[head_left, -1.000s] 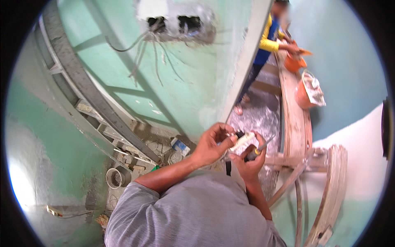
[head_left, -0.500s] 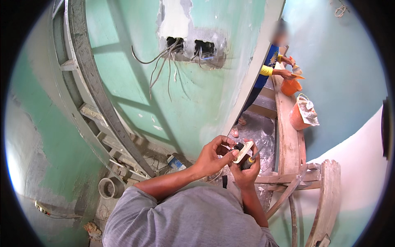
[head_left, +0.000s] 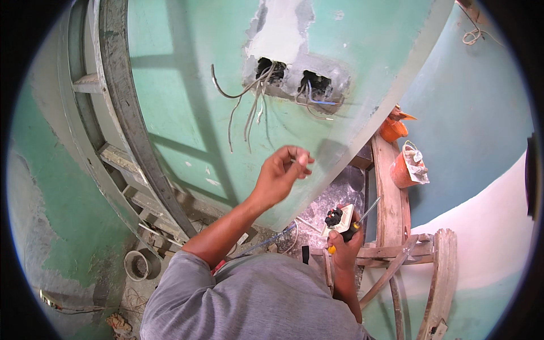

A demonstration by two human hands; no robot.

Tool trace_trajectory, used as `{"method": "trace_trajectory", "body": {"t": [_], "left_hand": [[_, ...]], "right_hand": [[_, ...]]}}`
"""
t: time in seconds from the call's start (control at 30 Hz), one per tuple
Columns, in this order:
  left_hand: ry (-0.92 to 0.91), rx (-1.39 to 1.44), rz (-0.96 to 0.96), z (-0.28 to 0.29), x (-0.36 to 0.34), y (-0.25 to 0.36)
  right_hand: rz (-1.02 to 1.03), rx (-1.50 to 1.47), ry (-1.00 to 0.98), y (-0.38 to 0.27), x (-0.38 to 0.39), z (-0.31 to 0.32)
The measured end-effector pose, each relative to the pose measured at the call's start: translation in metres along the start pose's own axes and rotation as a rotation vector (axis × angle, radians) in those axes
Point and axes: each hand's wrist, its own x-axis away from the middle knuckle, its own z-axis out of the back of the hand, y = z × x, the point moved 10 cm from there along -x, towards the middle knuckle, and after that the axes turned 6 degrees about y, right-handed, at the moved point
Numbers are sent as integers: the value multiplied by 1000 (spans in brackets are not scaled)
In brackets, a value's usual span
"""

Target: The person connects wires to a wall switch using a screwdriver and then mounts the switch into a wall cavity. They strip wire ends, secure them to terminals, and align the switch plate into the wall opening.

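My left hand (head_left: pixel 282 174) is raised in front of the green wall (head_left: pixel 192 102), below two rough cut-out holes (head_left: pixel 313 83) with loose wires (head_left: pixel 249 96) hanging out. Its fingers are curled toward the thumb; whatever they may hold is too small to make out. Lower right, my right hand (head_left: pixel 344 246) grips a cream faceplate with a black module (head_left: pixel 334 218) on its back, together with a yellow and black screwdriver (head_left: pixel 352 230), blade pointing up.
An aluminium ladder (head_left: pixel 119 124) leans at left, above a grey bucket (head_left: pixel 137 264) on the littered floor. At right are a wooden plank (head_left: pixel 385 187), an orange bucket (head_left: pixel 402 170), an orange container (head_left: pixel 392 129) with a person's hand near it, and a wooden trestle (head_left: pixel 439 266).
My left hand has left the faceplate and risen toward the wires; my right hand keeps the plate and screwdriver, lower down. The view has shifted, and the co-worker is now mostly behind the wall edge.
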Motion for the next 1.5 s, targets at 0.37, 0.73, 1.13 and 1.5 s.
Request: {"method": "trace_trajectory", "body": {"t": [0.37, 0.73, 1.13, 1.5], "left_hand": [[-16, 448, 162, -12, -69, 23], [-64, 551, 128, -8, -89, 8], [10, 476, 145, 10, -90, 25], [35, 435, 189, 18, -93, 24]], "right_hand": [[-57, 5, 14, 5, 17, -23], [-19, 19, 158, -4, 31, -23], [-18, 41, 176, -5, 35, -26], [-26, 47, 116, 0, 34, -26]]}}
